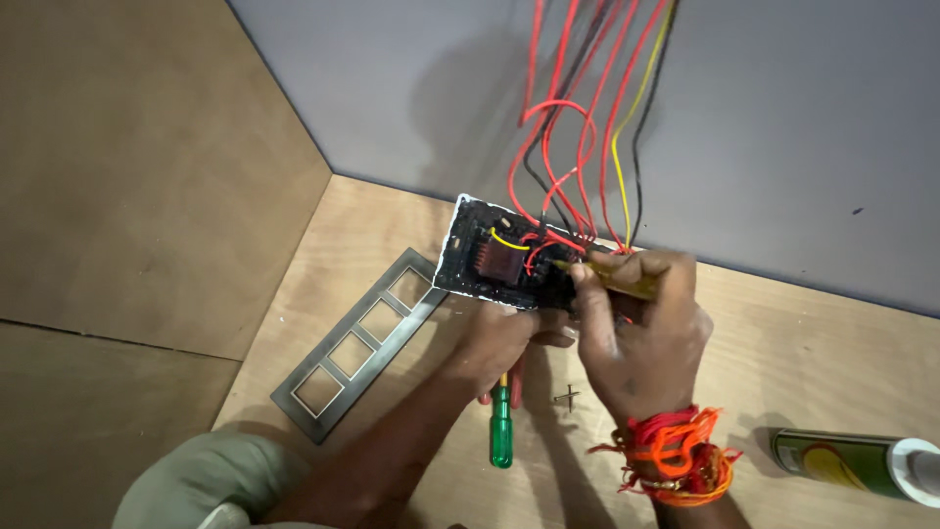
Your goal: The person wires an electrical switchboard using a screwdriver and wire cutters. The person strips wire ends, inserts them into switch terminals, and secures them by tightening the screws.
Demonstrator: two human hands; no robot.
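A black switch board [490, 257] with red, yellow and black wires [578, 127] running up from it is tilted up off the plywood floor. My left hand [504, 338] grips its lower edge from beneath. My right hand [641, 328], with orange threads around the wrist, holds a yellow-handled screwdriver [612, 277] whose tip is at the wiring on the board's right side.
A grey frame plate [357, 343] with several square openings lies to the left. A green-handled screwdriver [501, 426] lies under my arms, small screws [566, 397] beside it. A green and white tube [862, 465] lies at right. A grey wall [783, 147] stands behind.
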